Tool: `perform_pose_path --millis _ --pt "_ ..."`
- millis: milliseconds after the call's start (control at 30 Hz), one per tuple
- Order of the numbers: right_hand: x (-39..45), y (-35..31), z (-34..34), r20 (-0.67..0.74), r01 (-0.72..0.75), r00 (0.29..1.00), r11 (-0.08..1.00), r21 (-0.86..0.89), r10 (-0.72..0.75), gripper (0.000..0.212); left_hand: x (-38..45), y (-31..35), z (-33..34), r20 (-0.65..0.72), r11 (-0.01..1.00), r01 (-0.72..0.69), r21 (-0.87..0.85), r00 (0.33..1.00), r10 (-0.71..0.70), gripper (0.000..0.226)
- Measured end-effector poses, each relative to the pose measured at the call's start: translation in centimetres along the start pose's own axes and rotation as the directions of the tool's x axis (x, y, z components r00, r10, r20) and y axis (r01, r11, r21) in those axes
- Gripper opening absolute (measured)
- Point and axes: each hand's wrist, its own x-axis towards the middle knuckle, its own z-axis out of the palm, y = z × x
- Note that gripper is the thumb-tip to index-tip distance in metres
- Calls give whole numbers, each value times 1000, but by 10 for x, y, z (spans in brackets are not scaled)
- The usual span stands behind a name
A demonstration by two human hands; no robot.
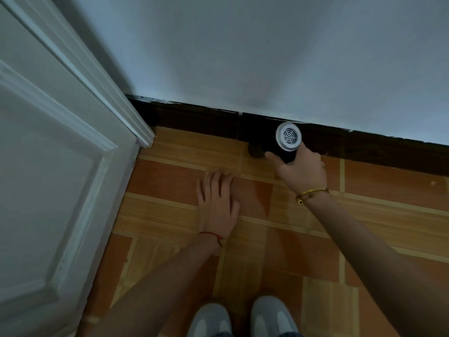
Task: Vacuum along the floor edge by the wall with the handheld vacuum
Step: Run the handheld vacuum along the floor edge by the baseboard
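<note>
Writing: I can read no brand, label or lettering anywhere, not on the vacuum and not on the shoes.
Handheld vacuum (pixel 286 144): a short black cylinder, and I'm looking at its rear cap, a silver ring around a round vent grille with a web pattern. It sits low against the dark skirting, its front end pointing down to where floor meets wall; the nozzle itself is lost in shadow.
Right hand (pixel 301 169): I've got it wrapped around the black body from below and behind, thumb out to the left along the casing. A gold-toned bangle sits on the wrist.
Left hand (pixel 217 203): flat on the floor, palm down, fingers straight and close together, pointing toward the wall, holding nothing. A thin red thread circles that wrist.
Skirting (pixel 194 117): a dark, glossy strip with ragged flecks of pale paint along its top edge.
Wall (pixel 267 57): smooth, matte, pale blue-grey.
Floor (pixel 364 215): shiny tiles in orange and wood-grain tan, split by light stripes.
Door (pixel 48 166): white, with raised moulded panels, standing at the left.
Shoes (pixel 243 317): two grey toes at the bottom edge.
</note>
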Motion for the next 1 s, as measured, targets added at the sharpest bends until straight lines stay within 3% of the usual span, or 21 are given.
perform_pose_path --millis 333,467,567,767,933,1000 --pt "1 16 -15 26 -23 999 998 55 22 61 3 1 11 9 995 -32 98 999 31 55" --pt "-10 34 -25 -4 -6 1000 999 -53 6 67 3 -1 14 -5 995 -38 94 999 38 53" --pt "-15 35 -25 58 11 998 998 -69 -8 69 3 -2 15 -5 994 -42 102 999 43 53" --pt "-15 47 -46 -31 -88 996 994 -61 86 65 3 -1 14 5 991 -48 128 999 48 54" --pt "-18 58 -55 29 -79 996 996 -48 81 61 2 -1 14 -6 992 -44 121 999 45 54" --pt "-17 63 -60 -11 -111 994 992 -59 111 63 2 0 13 -12 993 -42 108 999 43 54"
